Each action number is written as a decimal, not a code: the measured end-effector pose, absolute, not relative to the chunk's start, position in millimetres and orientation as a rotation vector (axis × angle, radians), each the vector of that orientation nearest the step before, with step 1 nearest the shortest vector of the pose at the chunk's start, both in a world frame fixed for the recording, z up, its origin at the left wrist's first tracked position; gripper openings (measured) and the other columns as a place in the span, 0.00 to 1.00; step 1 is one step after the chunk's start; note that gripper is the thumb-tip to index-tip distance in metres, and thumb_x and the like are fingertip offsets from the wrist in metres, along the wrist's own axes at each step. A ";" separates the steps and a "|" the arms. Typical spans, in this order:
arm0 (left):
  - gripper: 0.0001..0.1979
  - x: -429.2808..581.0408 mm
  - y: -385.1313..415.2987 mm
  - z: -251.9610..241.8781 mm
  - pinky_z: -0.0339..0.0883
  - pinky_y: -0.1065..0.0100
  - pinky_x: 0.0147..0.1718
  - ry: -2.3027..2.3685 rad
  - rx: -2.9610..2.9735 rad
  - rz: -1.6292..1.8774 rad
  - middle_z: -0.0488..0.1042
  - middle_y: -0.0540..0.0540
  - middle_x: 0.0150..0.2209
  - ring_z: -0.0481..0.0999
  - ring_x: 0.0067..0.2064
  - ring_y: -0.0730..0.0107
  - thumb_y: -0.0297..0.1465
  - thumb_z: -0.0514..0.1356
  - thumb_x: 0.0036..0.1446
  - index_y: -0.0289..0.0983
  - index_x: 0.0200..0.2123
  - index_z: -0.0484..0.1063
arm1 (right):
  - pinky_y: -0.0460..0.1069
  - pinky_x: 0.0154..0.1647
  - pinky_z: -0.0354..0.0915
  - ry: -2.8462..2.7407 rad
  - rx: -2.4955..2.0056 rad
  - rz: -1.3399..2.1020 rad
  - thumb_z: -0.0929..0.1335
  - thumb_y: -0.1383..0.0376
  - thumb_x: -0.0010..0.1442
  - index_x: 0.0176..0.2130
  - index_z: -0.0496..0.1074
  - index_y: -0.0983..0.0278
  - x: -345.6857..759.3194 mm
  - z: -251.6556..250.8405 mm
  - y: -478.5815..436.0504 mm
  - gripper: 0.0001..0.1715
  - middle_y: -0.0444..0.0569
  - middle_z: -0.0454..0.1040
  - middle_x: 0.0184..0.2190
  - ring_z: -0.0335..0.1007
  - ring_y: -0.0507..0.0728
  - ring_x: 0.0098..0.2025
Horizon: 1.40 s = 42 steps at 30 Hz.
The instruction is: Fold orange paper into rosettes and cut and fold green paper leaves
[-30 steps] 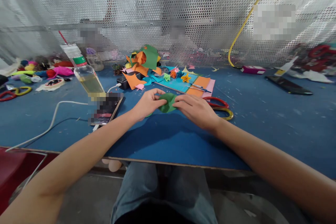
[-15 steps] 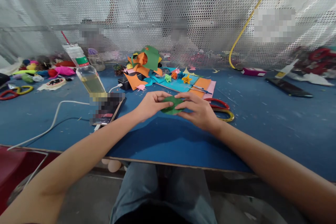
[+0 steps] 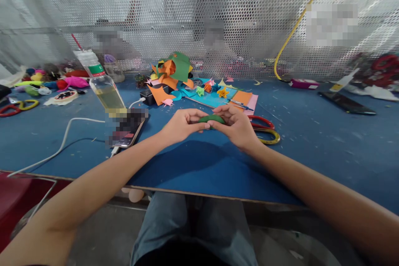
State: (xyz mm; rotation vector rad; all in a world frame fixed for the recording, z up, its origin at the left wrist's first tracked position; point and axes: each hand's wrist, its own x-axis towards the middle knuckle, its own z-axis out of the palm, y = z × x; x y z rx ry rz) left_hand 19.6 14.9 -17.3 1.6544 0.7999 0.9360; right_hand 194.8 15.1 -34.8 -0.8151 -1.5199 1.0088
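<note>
Between both hands is a piece of green paper, bent over and held just above the blue table. My left hand pinches its left end between thumb and fingers. At the right end, my right hand grips it, thumb in front and fingers behind. The fingers cover part of the paper, so its whole outline is hidden. Just right of my right hand lie scissors with red and yellow handles, their blades hidden behind the hand.
Behind the hands are orange and green paper scraps, small folded paper stars and a blue sheet. A phone with a white cable and a bottle stand left. Another phone lies right.
The green paper was a flat, rounded shape facing up; now it is bent over and looks narrower. My right thumb has come to its front, near the left thumb.
</note>
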 end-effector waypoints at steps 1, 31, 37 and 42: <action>0.13 19.8 14.7 -16.9 0.69 0.72 0.33 0.809 1.661 0.933 0.78 0.47 0.29 0.75 0.30 0.74 0.32 0.65 0.47 0.33 0.37 0.72 | 0.52 0.39 0.67 -1.516 -0.815 1.026 0.75 0.59 0.41 0.35 0.66 0.62 194.6 -35.0 15.6 0.23 0.45 0.72 0.30 0.70 0.54 0.34; 0.15 24.6 9.0 -8.6 0.70 0.71 0.37 0.890 1.578 1.096 0.79 0.44 0.39 0.78 0.36 0.70 0.27 0.63 0.49 0.32 0.43 0.75 | 0.48 0.28 0.63 -1.544 -0.957 1.149 0.72 0.56 0.46 0.30 0.75 0.65 191.4 -36.7 11.3 0.14 0.45 0.75 0.23 0.68 0.51 0.25; 0.16 23.3 11.3 -10.1 0.69 0.72 0.33 0.878 1.598 1.106 0.80 0.45 0.35 0.77 0.33 0.72 0.30 0.64 0.49 0.32 0.42 0.74 | 0.46 0.25 0.58 -1.507 -0.977 1.101 0.73 0.59 0.46 0.25 0.75 0.65 191.9 -35.6 11.2 0.10 0.43 0.72 0.19 0.63 0.49 0.22; 0.15 17.0 13.5 -9.6 0.57 0.76 0.18 0.993 1.765 0.919 0.78 0.47 0.25 0.71 0.22 0.77 0.33 0.65 0.46 0.32 0.38 0.76 | 0.46 0.24 0.56 -1.488 -1.000 1.123 0.73 0.61 0.44 0.22 0.74 0.65 193.9 -35.1 11.4 0.10 0.41 0.70 0.17 0.61 0.49 0.21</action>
